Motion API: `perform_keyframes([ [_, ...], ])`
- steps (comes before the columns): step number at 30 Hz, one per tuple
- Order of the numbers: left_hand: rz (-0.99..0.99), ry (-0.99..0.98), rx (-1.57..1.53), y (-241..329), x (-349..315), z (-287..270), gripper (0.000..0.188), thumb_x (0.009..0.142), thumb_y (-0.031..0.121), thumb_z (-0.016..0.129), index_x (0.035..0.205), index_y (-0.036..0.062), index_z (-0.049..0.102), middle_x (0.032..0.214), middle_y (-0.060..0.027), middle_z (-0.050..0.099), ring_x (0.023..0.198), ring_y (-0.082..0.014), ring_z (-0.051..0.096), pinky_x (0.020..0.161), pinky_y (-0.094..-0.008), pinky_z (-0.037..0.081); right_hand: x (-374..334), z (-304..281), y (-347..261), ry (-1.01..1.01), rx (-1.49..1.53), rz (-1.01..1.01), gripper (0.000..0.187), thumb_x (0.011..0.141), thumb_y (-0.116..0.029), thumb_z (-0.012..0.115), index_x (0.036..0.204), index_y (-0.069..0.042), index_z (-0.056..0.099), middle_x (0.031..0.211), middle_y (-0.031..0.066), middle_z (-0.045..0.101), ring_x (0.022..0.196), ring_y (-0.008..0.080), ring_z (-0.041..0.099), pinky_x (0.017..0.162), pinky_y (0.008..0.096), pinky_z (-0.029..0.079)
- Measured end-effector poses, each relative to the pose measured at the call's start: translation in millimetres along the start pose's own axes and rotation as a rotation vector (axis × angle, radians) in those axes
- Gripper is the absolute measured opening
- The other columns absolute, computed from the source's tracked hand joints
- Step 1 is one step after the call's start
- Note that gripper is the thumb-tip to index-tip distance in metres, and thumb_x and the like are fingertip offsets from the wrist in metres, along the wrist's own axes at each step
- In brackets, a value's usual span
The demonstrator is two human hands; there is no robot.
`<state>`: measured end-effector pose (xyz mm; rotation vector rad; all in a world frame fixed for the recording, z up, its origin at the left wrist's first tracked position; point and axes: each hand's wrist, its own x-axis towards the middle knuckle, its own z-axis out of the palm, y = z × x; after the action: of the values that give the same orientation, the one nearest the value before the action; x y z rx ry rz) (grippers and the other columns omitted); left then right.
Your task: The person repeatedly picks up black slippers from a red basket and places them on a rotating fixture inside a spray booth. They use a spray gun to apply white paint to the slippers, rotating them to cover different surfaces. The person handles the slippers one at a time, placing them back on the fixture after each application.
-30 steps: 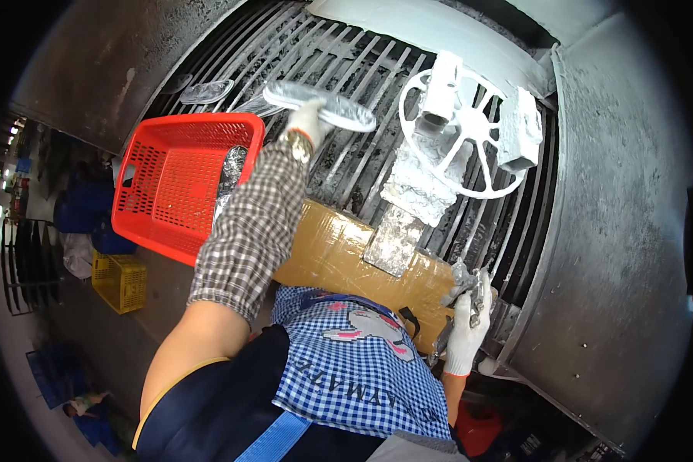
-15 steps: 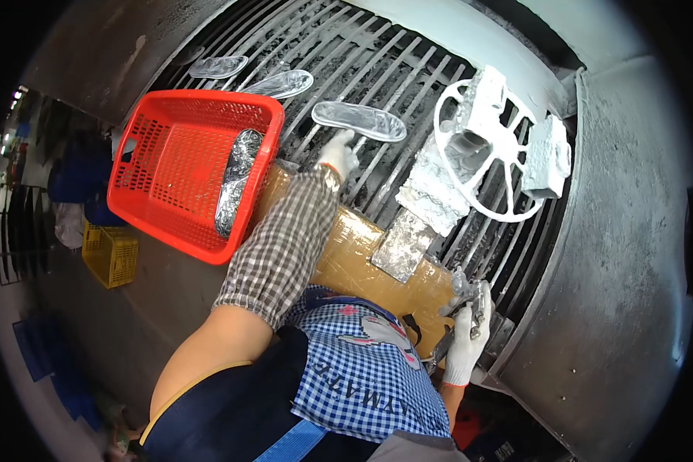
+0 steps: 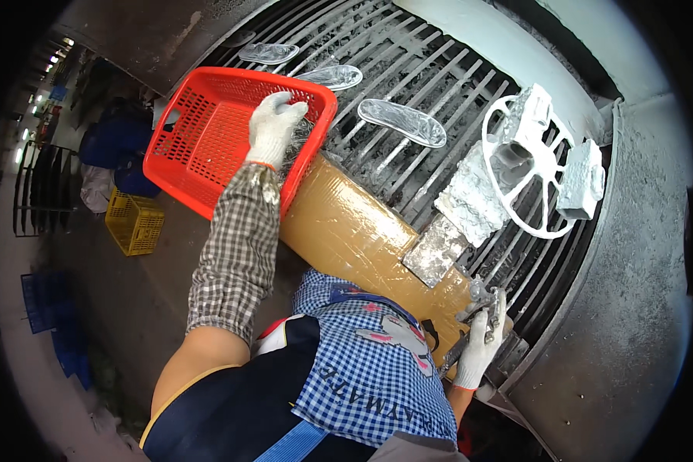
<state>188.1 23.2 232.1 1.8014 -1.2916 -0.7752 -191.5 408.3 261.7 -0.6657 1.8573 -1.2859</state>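
Note:
My gloved left hand (image 3: pixel 276 127) is over the red plastic basket (image 3: pixel 200 154), thumb and index finger apart. It is right beside a shiny, dark, sole-shaped piece (image 3: pixel 297 145), partly covering it; any contact cannot be made out. My gloved right hand (image 3: pixel 483 350) is closed around a grey, residue-caked spray gun (image 3: pixel 479 299), low at the right. On the metal bars lie a clear, silvery-edged sole-shaped piece (image 3: pixel 402 122), a second such piece (image 3: pixel 333 77) partly behind the basket rim, and a third piece (image 3: pixel 269 53) farther left.
A white-crusted wheel-shaped turntable (image 3: pixel 543 192) with blocks on it stands right on the bar grille (image 3: pixel 408 165). A metal plate (image 3: pixel 436 250) overlaps the tape-covered cardboard (image 3: pixel 354 223) before me. Grey metal walls (image 3: pixel 593 308) flank the bars. A yellow crate (image 3: pixel 133 223) sits at left.
My left hand has moved from beside the clear sole-shaped piece on the bars leftward to the basket. The view has shifted; my right hand still holds the spray gun.

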Motion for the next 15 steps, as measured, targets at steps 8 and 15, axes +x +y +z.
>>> perform_keyframes([
  [8,-0.18,-0.283,0.802,-58,41,29,0.132,0.074,0.08,0.078,0.173,0.0109,0.023,0.162,-0.0295,0.048,0.149,-0.0479,0.051,0.124,-0.0522,0.042,-3,-1,7,0.028,-0.022,-0.03,0.061,0.11,-0.018,0.058,0.166,0.001,0.043,0.123,0.0096,0.068,0.104,0.0148,0.065,0.096,0.0315,0.053],
  [15,-0.148,-0.253,0.86,-49,43,38,0.12,0.078,0.073,0.077,0.17,0.0119,0.029,0.158,-0.0308,0.051,0.146,-0.0495,0.052,0.121,-0.0567,0.044,-9,-8,14,0.079,-0.016,-0.002,0.061,0.11,-0.022,0.06,0.164,0.003,0.045,0.127,0.0106,0.066,0.105,0.0174,0.066,0.098,0.0341,0.053],
])
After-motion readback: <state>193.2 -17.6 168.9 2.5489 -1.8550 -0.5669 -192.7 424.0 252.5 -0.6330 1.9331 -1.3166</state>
